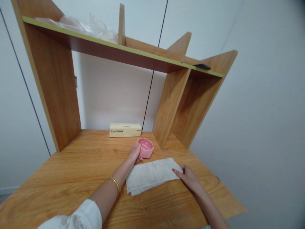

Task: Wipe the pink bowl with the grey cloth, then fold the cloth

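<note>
Left hand (135,155) closed around small pink ceramic dish (145,148); right hand (188,176) open, fingertips on folded white cloth (152,175); both on light wooden surface (71,171); cream cardboard box (125,130) behind.

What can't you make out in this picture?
All in the head view:
Print on the box: too small to read.
The dark object on the top shelf: seen edge-on, too small to identify.
Near side of the pink dish: covered by the left hand.
The desk under the white cloth: hidden by it.
</note>
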### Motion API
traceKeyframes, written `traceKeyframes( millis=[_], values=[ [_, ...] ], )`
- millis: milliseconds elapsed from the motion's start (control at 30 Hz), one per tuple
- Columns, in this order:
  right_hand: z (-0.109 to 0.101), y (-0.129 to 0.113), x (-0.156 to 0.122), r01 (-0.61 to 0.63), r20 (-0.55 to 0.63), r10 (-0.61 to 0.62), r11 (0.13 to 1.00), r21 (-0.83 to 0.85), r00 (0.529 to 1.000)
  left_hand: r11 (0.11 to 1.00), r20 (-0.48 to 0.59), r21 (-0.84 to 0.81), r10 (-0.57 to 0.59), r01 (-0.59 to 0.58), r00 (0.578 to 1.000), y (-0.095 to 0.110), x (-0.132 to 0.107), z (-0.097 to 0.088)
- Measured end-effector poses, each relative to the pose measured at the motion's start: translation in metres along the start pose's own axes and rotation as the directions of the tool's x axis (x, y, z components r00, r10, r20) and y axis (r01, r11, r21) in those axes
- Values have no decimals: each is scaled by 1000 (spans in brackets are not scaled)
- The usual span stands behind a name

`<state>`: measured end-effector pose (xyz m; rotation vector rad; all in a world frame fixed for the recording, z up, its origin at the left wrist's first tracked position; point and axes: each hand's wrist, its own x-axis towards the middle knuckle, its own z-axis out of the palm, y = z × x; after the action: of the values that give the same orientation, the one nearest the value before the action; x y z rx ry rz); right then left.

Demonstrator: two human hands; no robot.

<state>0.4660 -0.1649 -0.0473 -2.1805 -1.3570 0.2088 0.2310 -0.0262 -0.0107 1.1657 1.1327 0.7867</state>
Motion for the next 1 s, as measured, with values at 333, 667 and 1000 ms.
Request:
traceKeyframes(
  millis=[333, 667, 1000],
  values=[
    [1, 2, 0, 26, -5, -26, 1000, -4, 1000, 979, 9, 200, 37, -38, 999, -2, 3, -2],
    [0, 0, -1, 11, -11, -11, 1000, -8, 1000, 852, -74, 504, 210, -145, 975, -6, -1, -9],
    [-1, -2, -1, -20, -1, 20, 999, 33, 1000, 658, -83, 720, 395, -220, 915, 4, -35, -60]
  ],
)
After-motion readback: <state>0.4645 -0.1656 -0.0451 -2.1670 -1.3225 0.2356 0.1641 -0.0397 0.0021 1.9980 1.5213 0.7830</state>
